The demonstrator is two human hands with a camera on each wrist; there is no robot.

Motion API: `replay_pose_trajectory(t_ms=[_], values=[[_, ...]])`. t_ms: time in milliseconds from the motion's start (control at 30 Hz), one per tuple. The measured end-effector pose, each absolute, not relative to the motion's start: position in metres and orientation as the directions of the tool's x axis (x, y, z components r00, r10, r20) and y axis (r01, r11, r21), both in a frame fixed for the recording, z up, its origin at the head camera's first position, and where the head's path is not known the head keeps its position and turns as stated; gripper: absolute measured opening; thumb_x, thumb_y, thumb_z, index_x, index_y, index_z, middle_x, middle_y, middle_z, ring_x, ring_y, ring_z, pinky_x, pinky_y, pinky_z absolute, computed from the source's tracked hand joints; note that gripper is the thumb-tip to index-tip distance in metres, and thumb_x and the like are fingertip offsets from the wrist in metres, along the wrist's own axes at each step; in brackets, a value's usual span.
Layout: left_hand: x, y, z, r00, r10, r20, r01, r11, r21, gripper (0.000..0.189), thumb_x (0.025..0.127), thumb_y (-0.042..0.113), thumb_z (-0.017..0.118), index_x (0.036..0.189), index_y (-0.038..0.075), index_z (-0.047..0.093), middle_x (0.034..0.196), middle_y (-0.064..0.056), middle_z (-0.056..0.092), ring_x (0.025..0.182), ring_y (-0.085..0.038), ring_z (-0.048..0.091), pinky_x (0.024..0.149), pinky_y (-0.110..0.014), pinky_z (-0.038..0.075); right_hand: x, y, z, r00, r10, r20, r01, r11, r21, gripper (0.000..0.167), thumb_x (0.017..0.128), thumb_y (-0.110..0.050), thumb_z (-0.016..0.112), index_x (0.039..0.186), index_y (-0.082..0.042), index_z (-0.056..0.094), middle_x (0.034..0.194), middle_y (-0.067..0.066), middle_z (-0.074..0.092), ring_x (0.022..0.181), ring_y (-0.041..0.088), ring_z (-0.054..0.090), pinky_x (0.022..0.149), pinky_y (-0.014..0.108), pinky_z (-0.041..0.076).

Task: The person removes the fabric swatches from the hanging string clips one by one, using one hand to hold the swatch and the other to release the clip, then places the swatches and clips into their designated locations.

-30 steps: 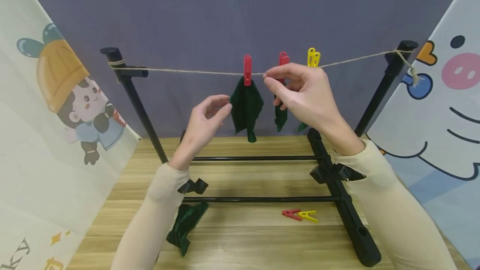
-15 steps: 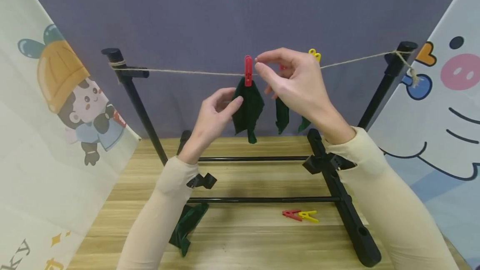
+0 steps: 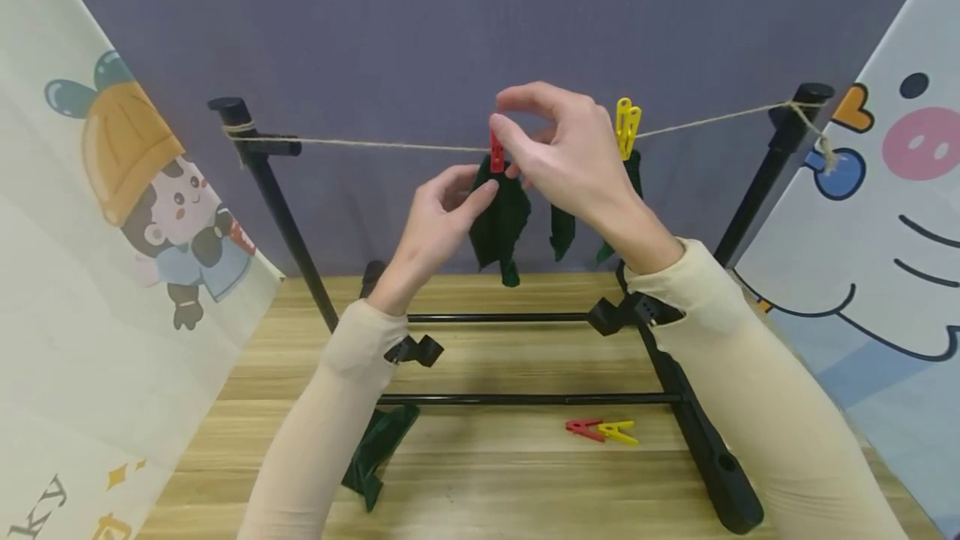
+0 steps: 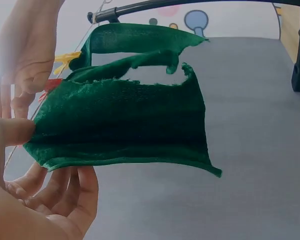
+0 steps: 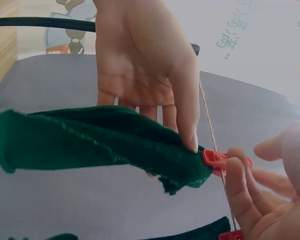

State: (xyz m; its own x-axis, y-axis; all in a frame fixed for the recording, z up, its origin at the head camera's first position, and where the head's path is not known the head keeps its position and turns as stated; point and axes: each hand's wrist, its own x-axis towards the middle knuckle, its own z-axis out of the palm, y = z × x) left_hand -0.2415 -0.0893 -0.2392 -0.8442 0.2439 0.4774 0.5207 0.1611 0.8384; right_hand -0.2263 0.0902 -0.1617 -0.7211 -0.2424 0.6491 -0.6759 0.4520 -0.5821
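Note:
A dark green cloth (image 3: 498, 223) hangs from the line by a red clothespin (image 3: 497, 158). My left hand (image 3: 438, 219) pinches the cloth's upper edge just below the pin; in the left wrist view its thumb lies on the front of the cloth (image 4: 125, 115), fingers behind. My right hand (image 3: 573, 152) is up at the pin's top and hides it from the head view. In the right wrist view, the right hand's (image 5: 270, 205) fingers reach the handle end of the red clothespin (image 5: 215, 159), while its thumb stands apart from it.
String (image 3: 375, 144) runs between two black posts. More green cloth (image 3: 562, 232) hangs to the right, one piece under a yellow clothespin (image 3: 627, 127). On the wooden table lie a crumpled green cloth (image 3: 378, 452), a red clothespin (image 3: 585, 429) and a yellow one (image 3: 618, 432). Black rods (image 3: 525, 399) cross low down.
My left hand has moved right and slightly up, onto the cloth's edge. My right hand has moved left along the line to the red clothespin's top, uncovering the yellow pin.

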Motion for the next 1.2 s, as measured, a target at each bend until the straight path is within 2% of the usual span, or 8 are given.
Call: replay_pose_trajectory(t_ms=[100, 167, 367, 533, 867, 967, 1200], values=[[-0.243, -0.087, -0.237, -0.848, 0.250, 0.467, 0.513, 0.166, 0.842, 0.037, 0.096, 0.035, 0.059, 0.127, 0.016, 0.061, 0.115, -0.002, 0.064, 0.097, -0.017, 0.064, 0.086, -0.038, 0.049, -0.228, 0.088, -0.162, -0.742, -0.245, 0.624, -0.655, 0.466, -0.595, 0.040, 0.093, -0.040, 0.060, 0.127, -0.018, 0.060, 0.124, -0.008, 0.062, 0.058, 0.011, 0.064, 0.055, 0.029, 0.053], [-0.244, -0.087, -0.237, -0.850, 0.249, 0.465, 0.511, 0.171, 0.843, 0.035, 0.096, 0.034, 0.060, 0.124, 0.014, 0.062, 0.112, -0.002, 0.065, 0.095, -0.018, 0.064, 0.084, -0.037, 0.049, -0.228, 0.087, -0.161, -0.750, -0.250, 0.613, -0.646, 0.480, -0.594, 0.041, 0.093, -0.040, 0.060, 0.127, -0.018, 0.060, 0.124, -0.008, 0.062, 0.063, 0.008, 0.066, 0.057, 0.028, 0.054], [-0.249, -0.091, -0.243, -0.838, 0.237, 0.492, 0.530, 0.134, 0.837, 0.030, 0.093, 0.039, 0.062, 0.115, 0.018, 0.066, 0.101, 0.000, 0.069, 0.089, -0.017, 0.066, 0.080, -0.037, 0.051, -0.229, 0.089, -0.159, -0.735, -0.251, 0.630, -0.640, 0.564, -0.522, 0.039, 0.090, -0.041, 0.065, 0.123, -0.020, 0.064, 0.119, -0.010, 0.065, 0.085, -0.001, 0.064, 0.074, 0.024, 0.052], [-0.248, -0.092, -0.243, -0.825, 0.227, 0.518, 0.548, 0.094, 0.831, 0.027, 0.093, 0.036, 0.063, 0.112, 0.017, 0.067, 0.101, -0.001, 0.070, 0.088, -0.019, 0.067, 0.078, -0.037, 0.052, -0.226, 0.093, -0.157, -0.731, -0.256, 0.633, -0.645, 0.561, -0.518, 0.040, 0.087, -0.041, 0.069, 0.121, -0.021, 0.065, 0.114, -0.011, 0.067, 0.086, 0.000, 0.064, 0.080, 0.027, 0.051], [-0.250, -0.095, -0.244, -0.821, 0.212, 0.530, 0.554, 0.073, 0.829, 0.026, 0.093, 0.033, 0.064, 0.111, 0.015, 0.068, 0.102, -0.002, 0.070, 0.088, -0.020, 0.067, 0.075, -0.038, 0.053, -0.222, 0.099, -0.157, -0.728, -0.263, 0.633, -0.657, 0.531, -0.535, 0.038, 0.084, -0.040, 0.073, 0.114, -0.017, 0.068, 0.108, -0.009, 0.068, 0.087, 0.002, 0.066, 0.079, 0.030, 0.052], [-0.251, -0.096, -0.244, -0.816, 0.205, 0.541, 0.562, 0.062, 0.825, 0.025, 0.093, 0.031, 0.064, 0.111, 0.014, 0.068, 0.103, -0.002, 0.070, 0.088, -0.021, 0.068, 0.075, -0.038, 0.053, -0.220, 0.100, -0.158, -0.744, -0.260, 0.615, -0.642, 0.533, -0.551, 0.039, 0.084, -0.040, 0.073, 0.114, -0.016, 0.069, 0.107, -0.007, 0.069, 0.087, 0.001, 0.067, 0.078, 0.030, 0.052], [-0.249, -0.097, -0.238, -0.820, 0.185, 0.541, 0.557, 0.039, 0.830, 0.024, 0.094, 0.025, 0.064, 0.111, 0.009, 0.067, 0.103, -0.005, 0.070, 0.086, -0.023, 0.068, 0.072, -0.035, 0.054, -0.217, 0.101, -0.157, -0.733, -0.262, 0.628, -0.662, 0.487, -0.569, 0.037, 0.083, -0.031, 0.076, 0.113, -0.011, 0.070, 0.105, -0.004, 0.070, 0.088, 0.004, 0.068, 0.072, 0.027, 0.053]])
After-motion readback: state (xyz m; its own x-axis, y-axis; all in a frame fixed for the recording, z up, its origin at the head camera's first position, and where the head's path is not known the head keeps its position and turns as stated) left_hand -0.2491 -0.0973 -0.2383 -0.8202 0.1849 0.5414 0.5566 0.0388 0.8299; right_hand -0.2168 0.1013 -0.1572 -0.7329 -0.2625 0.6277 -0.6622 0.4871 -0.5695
